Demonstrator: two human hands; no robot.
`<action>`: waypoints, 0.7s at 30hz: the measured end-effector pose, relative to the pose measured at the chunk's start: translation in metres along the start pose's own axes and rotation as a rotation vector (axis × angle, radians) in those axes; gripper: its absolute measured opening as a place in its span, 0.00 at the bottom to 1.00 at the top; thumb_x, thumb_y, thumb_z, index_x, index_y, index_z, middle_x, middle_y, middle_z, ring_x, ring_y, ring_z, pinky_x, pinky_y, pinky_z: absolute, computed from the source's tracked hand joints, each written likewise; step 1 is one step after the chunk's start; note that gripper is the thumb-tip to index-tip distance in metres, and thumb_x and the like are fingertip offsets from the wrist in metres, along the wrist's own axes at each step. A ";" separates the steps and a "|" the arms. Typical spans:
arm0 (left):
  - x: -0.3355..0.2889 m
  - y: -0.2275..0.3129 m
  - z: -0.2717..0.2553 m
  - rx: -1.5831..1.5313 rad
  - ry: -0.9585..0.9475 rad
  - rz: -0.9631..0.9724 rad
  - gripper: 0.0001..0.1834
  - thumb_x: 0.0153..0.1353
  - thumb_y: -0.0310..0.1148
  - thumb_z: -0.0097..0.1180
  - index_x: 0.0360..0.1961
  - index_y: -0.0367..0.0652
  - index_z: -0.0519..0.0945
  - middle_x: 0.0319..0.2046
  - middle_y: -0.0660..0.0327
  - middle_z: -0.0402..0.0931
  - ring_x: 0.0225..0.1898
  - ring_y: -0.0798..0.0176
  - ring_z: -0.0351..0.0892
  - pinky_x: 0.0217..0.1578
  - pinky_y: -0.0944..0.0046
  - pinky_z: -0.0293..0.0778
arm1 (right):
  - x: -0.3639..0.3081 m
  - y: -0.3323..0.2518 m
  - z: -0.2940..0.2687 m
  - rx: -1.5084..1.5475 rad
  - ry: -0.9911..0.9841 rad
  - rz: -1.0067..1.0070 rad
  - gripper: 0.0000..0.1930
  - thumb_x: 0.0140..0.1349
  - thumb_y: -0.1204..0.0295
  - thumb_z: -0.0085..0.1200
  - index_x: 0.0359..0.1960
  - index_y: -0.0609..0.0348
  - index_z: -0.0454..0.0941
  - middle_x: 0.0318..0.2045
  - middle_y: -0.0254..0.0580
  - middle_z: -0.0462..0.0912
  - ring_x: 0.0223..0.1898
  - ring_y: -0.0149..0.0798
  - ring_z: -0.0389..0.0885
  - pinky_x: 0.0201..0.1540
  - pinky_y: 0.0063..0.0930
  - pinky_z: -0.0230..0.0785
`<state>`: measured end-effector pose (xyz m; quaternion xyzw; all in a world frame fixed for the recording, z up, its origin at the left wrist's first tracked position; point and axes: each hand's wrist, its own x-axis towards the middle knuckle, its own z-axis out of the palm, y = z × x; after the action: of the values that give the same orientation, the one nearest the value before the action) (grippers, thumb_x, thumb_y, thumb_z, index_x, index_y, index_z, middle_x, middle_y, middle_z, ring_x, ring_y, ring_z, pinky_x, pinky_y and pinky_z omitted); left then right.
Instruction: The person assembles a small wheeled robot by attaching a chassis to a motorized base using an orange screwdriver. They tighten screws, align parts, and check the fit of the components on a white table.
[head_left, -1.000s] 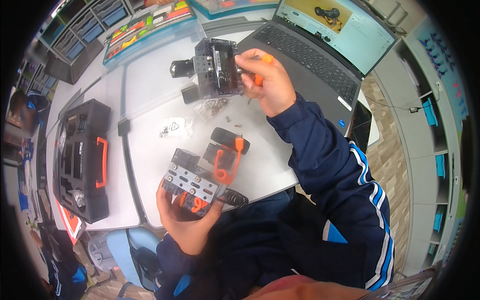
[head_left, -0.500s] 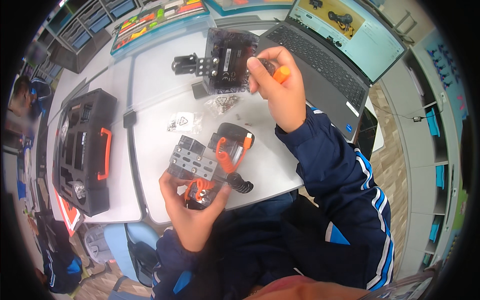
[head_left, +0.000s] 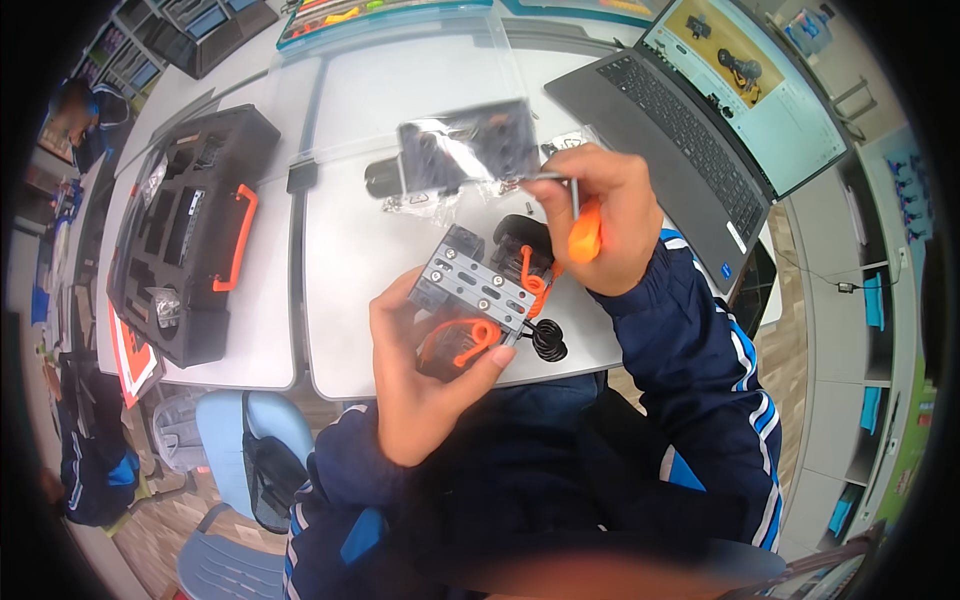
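My left hand (head_left: 420, 385) grips a small wheeled assembly from the near left side. Its grey perforated metal plate (head_left: 475, 280) faces up, with screws in it. A black wheel (head_left: 520, 232), orange coiled cable (head_left: 486, 333) and black coiled cable (head_left: 549, 340) show around the plate. In my right hand (head_left: 620, 205) is a dark box-shaped module (head_left: 470, 145), blurred and held by its right end. That same hand also holds an orange-handled tool (head_left: 586, 235) with a thin metal shaft. The module hangs above the plate, apart from it.
An open laptop (head_left: 680, 140) stands at the right. Clear plastic bags (head_left: 425, 208) and small hardware lie beyond the assembly. A black case (head_left: 195, 240) with an orange handle sits at the left. A clear lidded box (head_left: 390, 25) of coloured parts is at the back.
My right hand has brought the module lower and nearer to the plate, turning it from its flat labelled face to a slanted pose. My left hand still grips the assembly. The whole view has shifted.
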<state>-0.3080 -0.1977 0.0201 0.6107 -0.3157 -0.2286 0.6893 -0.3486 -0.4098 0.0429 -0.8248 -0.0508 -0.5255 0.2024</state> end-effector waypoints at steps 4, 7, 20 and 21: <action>0.002 0.000 0.000 -0.046 -0.007 -0.007 0.38 0.54 0.23 0.69 0.60 0.36 0.57 0.54 0.52 0.66 0.52 0.58 0.76 0.53 0.58 0.76 | 0.007 -0.010 -0.007 0.094 -0.205 -0.157 0.23 0.49 0.82 0.69 0.45 0.60 0.70 0.30 0.48 0.82 0.22 0.40 0.80 0.23 0.26 0.71; 0.001 -0.002 -0.002 -0.134 0.011 -0.044 0.38 0.54 0.22 0.68 0.61 0.36 0.57 0.54 0.51 0.66 0.53 0.58 0.75 0.53 0.57 0.75 | 0.009 -0.017 -0.005 -0.003 -0.211 -0.261 0.25 0.46 0.82 0.71 0.44 0.60 0.71 0.31 0.46 0.82 0.21 0.40 0.80 0.22 0.26 0.72; 0.022 -0.011 -0.024 -0.442 -0.104 -0.136 0.35 0.72 0.54 0.39 0.69 0.39 0.58 0.64 0.55 0.66 0.65 0.56 0.65 0.64 0.50 0.62 | 0.013 -0.020 -0.002 -0.097 -0.167 -0.364 0.14 0.51 0.71 0.65 0.38 0.59 0.76 0.28 0.38 0.75 0.18 0.37 0.76 0.20 0.30 0.67; 0.025 -0.011 -0.026 -0.446 -0.152 -0.102 0.36 0.71 0.56 0.40 0.69 0.39 0.57 0.64 0.55 0.65 0.66 0.55 0.64 0.64 0.50 0.61 | 0.012 -0.020 -0.001 -0.099 -0.154 -0.365 0.14 0.51 0.71 0.65 0.38 0.58 0.76 0.29 0.38 0.75 0.18 0.37 0.76 0.20 0.30 0.67</action>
<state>-0.2714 -0.1987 0.0118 0.4396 -0.2769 -0.3724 0.7690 -0.3502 -0.3934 0.0599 -0.8486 -0.1887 -0.4907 0.0585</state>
